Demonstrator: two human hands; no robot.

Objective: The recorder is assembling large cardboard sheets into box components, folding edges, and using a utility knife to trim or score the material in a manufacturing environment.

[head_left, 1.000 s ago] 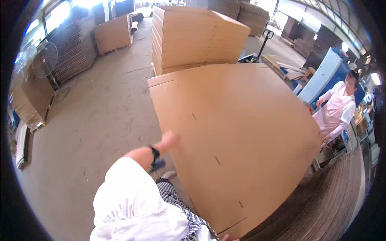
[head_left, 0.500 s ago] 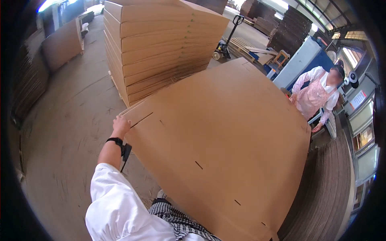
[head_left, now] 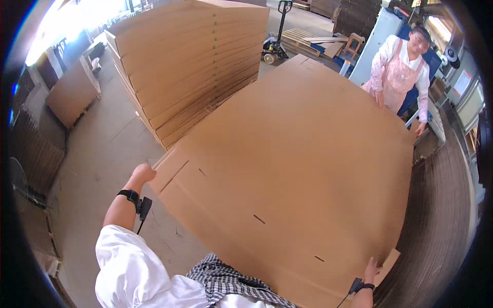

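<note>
A large brown cardboard sheet [head_left: 287,154] with short dark slots along its near side spans the middle of the view. My left hand [head_left: 144,173] is closed on its left corner, the fingertips partly hidden. At the near right edge, my right hand [head_left: 371,269] grips the sheet beside a narrow flap [head_left: 387,267]; part of its grip is hidden. Black straps with small dark devices circle both my wrists. Across the sheet, a co-worker [head_left: 398,72] in a pink apron has both hands at the far right edge.
A tall stack of folded cardboard [head_left: 179,66] stands beyond the left corner. Dark cardboard sheets [head_left: 441,215] are piled along the right. Farther back are a pallet jack [head_left: 277,38] and a wooden pallet [head_left: 302,41]. More board stacks [head_left: 72,95] line the left.
My right hand has come into view at the near right edge. My left hand, with the sheet's corner, appears lower and farther left. The view has shifted, and the co-worker stands more upright.
</note>
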